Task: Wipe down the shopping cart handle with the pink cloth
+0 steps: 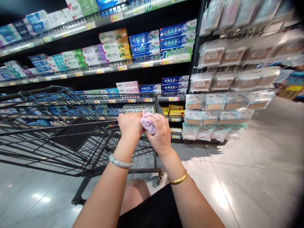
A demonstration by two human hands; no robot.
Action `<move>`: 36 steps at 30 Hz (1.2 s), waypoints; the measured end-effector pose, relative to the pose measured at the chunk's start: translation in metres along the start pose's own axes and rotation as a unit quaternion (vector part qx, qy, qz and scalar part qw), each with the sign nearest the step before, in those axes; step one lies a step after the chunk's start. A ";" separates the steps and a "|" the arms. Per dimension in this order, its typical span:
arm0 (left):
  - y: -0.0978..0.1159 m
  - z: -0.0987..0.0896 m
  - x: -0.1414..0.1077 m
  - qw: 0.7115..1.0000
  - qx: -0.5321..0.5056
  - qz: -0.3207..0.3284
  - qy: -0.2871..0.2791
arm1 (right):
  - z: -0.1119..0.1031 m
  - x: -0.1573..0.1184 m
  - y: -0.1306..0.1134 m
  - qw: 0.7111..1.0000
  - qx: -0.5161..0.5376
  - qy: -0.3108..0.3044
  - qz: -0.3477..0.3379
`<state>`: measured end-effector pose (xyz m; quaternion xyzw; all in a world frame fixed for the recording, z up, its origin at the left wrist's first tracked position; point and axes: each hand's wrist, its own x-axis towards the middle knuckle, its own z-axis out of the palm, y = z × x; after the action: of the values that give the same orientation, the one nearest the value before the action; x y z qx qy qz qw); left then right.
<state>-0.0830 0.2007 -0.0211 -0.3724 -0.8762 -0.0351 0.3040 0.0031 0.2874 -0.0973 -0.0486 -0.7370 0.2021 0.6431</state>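
Cloth [148, 123], lilac, fuzzy and rolled, lies inside the closed grip of the right hand [161, 130], directly beside the left hand [130, 125], curled shut, contents hidden. The roll's spiral end faces the wearer, near the black wire shopping cart [74, 134].

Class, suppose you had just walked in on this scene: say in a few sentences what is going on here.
A person's two bare hands are together in front of a black wire shopping cart. The right hand holds a rolled lilac cloth; the left hand is curled close against it, its fingertips hidden. The cart stands beside shelves with stacked boxes, and clear packs hang on the right.
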 end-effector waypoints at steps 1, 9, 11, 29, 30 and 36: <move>0.000 0.000 0.000 1.000 0.000 0.002 0.007 | -0.001 0.000 0.002 1.000 0.003 0.013 0.007; 0.001 0.004 -0.001 0.999 -0.024 -0.009 0.021 | 0.003 -0.006 0.006 0.997 -0.016 0.072 0.021; 0.001 0.005 -0.001 0.999 -0.027 -0.004 0.024 | 0.003 -0.008 0.009 0.999 -0.006 0.047 0.000; 0.000 0.009 -0.002 0.998 -0.035 -0.008 0.045 | -0.003 -0.021 0.024 0.993 -0.072 0.081 0.052; -0.001 0.009 -0.002 0.998 -0.037 -0.009 0.044 | 0.000 -0.024 0.020 0.996 -0.059 0.048 0.037; -0.001 0.009 -0.002 0.998 -0.038 -0.005 0.040 | 0.003 -0.030 0.014 0.999 -0.041 -0.002 0.009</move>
<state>-0.0875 0.2016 -0.0292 -0.3774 -0.8633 -0.0853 0.3242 0.0020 0.2898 -0.1305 -0.0809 -0.7453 0.1775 0.6375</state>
